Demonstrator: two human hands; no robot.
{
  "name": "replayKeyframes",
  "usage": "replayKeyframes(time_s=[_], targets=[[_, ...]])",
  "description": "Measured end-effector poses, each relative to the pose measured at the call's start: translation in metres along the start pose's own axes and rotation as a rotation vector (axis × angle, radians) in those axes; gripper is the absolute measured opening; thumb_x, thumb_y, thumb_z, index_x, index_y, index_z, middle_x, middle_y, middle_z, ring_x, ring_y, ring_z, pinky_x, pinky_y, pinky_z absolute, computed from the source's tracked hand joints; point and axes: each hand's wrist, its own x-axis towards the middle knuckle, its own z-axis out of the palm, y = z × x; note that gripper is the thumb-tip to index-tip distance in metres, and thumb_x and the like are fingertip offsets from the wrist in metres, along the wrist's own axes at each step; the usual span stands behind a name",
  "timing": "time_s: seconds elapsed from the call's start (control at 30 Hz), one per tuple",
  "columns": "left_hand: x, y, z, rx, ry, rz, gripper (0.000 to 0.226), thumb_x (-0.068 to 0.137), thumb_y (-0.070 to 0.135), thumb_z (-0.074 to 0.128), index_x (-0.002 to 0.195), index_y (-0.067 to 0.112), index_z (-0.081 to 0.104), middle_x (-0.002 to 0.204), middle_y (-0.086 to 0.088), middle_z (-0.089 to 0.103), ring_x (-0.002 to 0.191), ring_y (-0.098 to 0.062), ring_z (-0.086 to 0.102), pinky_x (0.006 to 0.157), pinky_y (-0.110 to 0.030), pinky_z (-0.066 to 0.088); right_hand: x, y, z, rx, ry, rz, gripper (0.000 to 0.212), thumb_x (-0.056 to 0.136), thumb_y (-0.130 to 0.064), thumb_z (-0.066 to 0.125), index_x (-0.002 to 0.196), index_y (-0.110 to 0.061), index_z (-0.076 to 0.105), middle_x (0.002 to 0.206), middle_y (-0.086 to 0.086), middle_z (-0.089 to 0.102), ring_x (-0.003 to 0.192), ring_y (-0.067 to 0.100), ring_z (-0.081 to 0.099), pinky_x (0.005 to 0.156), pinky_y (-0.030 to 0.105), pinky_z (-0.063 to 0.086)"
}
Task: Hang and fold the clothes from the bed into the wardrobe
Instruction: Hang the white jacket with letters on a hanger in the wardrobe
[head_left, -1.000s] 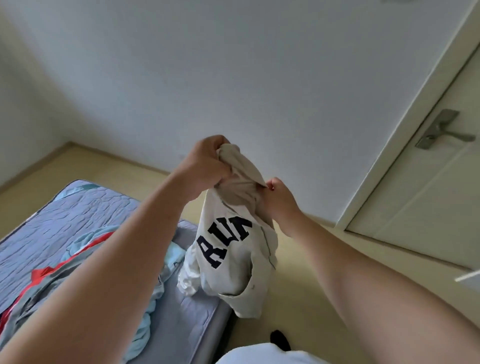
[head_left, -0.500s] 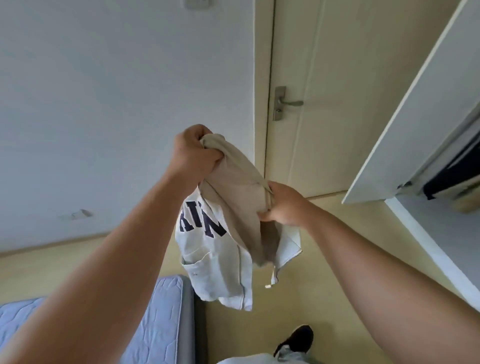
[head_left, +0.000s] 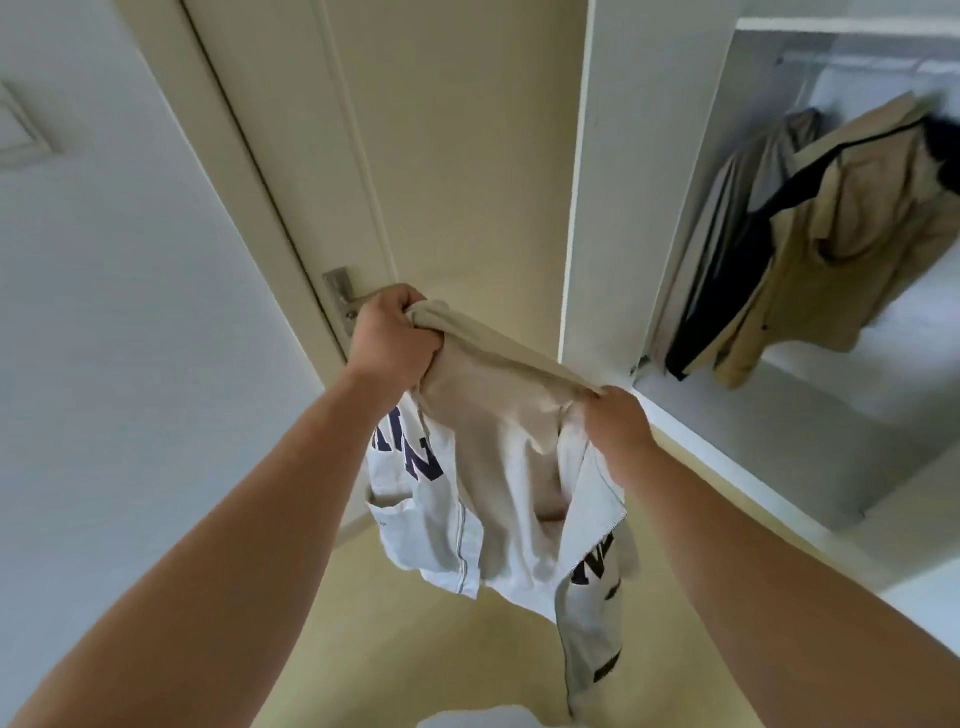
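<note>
Between the two raised hands, a cream zip jacket (head_left: 498, 467) with dark lettering hangs in mid-air, clear of the floor and touching nothing else. Left hand (head_left: 392, 340): fist fully closed on a bunched end of the jacket's collar edge, held higher and further forward. Right hand (head_left: 615, 423): fingers pinched tight on the other end of the same edge, held lower and nearer the body. The collar edge is stretched between the two grips and slopes down from left to right; the jacket body drops below it, front open, zip edge loose on the right side.

Wardrobe (head_left: 597, 208): open, to the right of the jacket and beyond it. Beige coat (head_left: 852, 260) and darker garments already hang from the rail (head_left: 852, 65), which sits high and well above both hands. The right hand is the nearer one to the opening; the room door (head_left: 441, 156) stands directly behind the left hand.

Assessment: jacket is in transit toward the wardrobe, not yet hung. No free hanger is visible, so hanging likely calls for fetching one from the rail area, up and to the right. Risk: releasing either grip lets the jacket swing and bunch.
</note>
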Motion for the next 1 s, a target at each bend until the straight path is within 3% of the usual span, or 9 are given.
replayKeyframes(time_s=[0.17, 0.27, 0.33, 0.5, 0.63, 0.67, 0.77, 0.87, 1.0], targets=[[0.062, 0.009, 0.08, 0.083, -0.194, 0.043, 0.032, 0.087, 0.002, 0.056, 0.112, 0.022, 0.056, 0.081, 0.005, 0.058, 0.068, -0.01, 0.053, 0.05, -0.019, 0.042, 0.05, -0.019, -0.068, 0.222, 0.163, 0.015, 0.021, 0.092, -0.023, 0.054, 0.071, -0.023, 0.054, 0.084, 0.003, 0.057, 0.08, 0.02, 0.053, 0.08, 0.039, 0.048], [0.101, 0.008, 0.122, 0.15, -0.277, 0.134, 0.027, 0.09, 0.002, 0.047, 0.1, 0.026, 0.054, 0.081, 0.007, 0.057, 0.07, -0.009, 0.052, 0.049, -0.019, 0.039, 0.081, -0.03, -0.108, 0.32, 0.367, -0.035, 0.016, 0.079, -0.027, 0.063, 0.082, -0.011, 0.063, 0.068, -0.004, 0.058, 0.064, 0.014, 0.055, 0.06, 0.029, 0.045], [0.131, 0.009, 0.153, 0.202, -0.36, 0.174, 0.036, 0.083, -0.003, 0.04, 0.093, 0.027, 0.056, 0.08, 0.005, 0.058, 0.069, -0.011, 0.052, 0.051, -0.025, 0.038, 0.103, -0.032, -0.132, 0.301, 0.458, -0.083, 0.014, 0.077, -0.027, 0.064, 0.073, -0.015, 0.057, 0.052, -0.013, 0.048, 0.047, 0.005, 0.045, 0.048, 0.023, 0.039], [0.211, 0.019, 0.249, 0.397, -0.56, 0.281, 0.042, 0.079, -0.005, 0.036, 0.096, 0.026, 0.059, 0.087, 0.001, 0.061, 0.071, -0.018, 0.055, 0.049, -0.025, 0.037, 0.162, -0.028, -0.183, 0.161, 0.524, 0.006, 0.019, 0.072, -0.028, 0.067, 0.063, -0.019, 0.054, 0.047, -0.008, 0.036, 0.042, 0.009, 0.033, 0.046, 0.027, 0.03], [0.264, 0.039, 0.33, 0.537, -0.911, 0.354, 0.034, 0.094, -0.004, 0.043, 0.12, 0.01, 0.06, 0.127, -0.009, 0.058, 0.116, -0.027, 0.055, 0.082, -0.028, 0.047, 0.201, -0.027, -0.222, 0.112, 0.621, 0.133, 0.02, 0.069, -0.023, 0.073, 0.059, -0.017, 0.056, 0.042, -0.01, 0.039, 0.032, 0.004, 0.033, 0.034, 0.017, 0.028], [0.273, 0.046, 0.349, 0.557, -0.947, 0.371, 0.033, 0.094, -0.005, 0.043, 0.119, 0.008, 0.06, 0.127, -0.008, 0.058, 0.119, -0.027, 0.054, 0.079, -0.023, 0.047, 0.209, -0.026, -0.231, 0.1, 0.678, 0.154, 0.022, 0.068, -0.023, 0.074, 0.058, -0.015, 0.057, 0.042, -0.009, 0.041, 0.033, 0.003, 0.034, 0.034, 0.016, 0.03], [0.293, 0.072, 0.409, 0.475, -0.842, 0.48, 0.033, 0.082, -0.011, 0.043, 0.098, 0.01, 0.063, 0.101, -0.008, 0.063, 0.088, -0.024, 0.052, 0.056, -0.027, 0.034, 0.227, -0.02, -0.26, 0.129, 0.937, 0.178, 0.022, 0.066, -0.027, 0.078, 0.064, -0.011, 0.063, 0.048, -0.008, 0.054, 0.04, 0.004, 0.045, 0.044, 0.02, 0.04], [0.299, 0.096, 0.469, 0.346, -0.797, 0.475, 0.028, 0.078, -0.008, 0.048, 0.075, 0.017, 0.059, 0.085, -0.005, 0.059, 0.084, -0.026, 0.053, 0.068, -0.03, 0.037, 0.239, -0.007, -0.286, 0.135, 1.114, 0.185, 0.008, 0.071, -0.024, 0.075, 0.073, -0.022, 0.067, 0.054, -0.018, 0.06, 0.048, -0.002, 0.054, 0.05, 0.019, 0.041], [0.292, 0.11, 0.547, 0.317, -0.928, 0.384, 0.016, 0.091, 0.004, 0.05, 0.09, 0.017, 0.059, 0.091, -0.003, 0.058, 0.084, -0.021, 0.053, 0.072, -0.032, 0.042, 0.255, 0.022, -0.326, 0.101, 1.038, 0.311, 0.004, 0.074, -0.022, 0.072, 0.077, -0.025, 0.073, 0.059, -0.014, 0.066, 0.05, 0.005, 0.058, 0.048, 0.018, 0.043]])
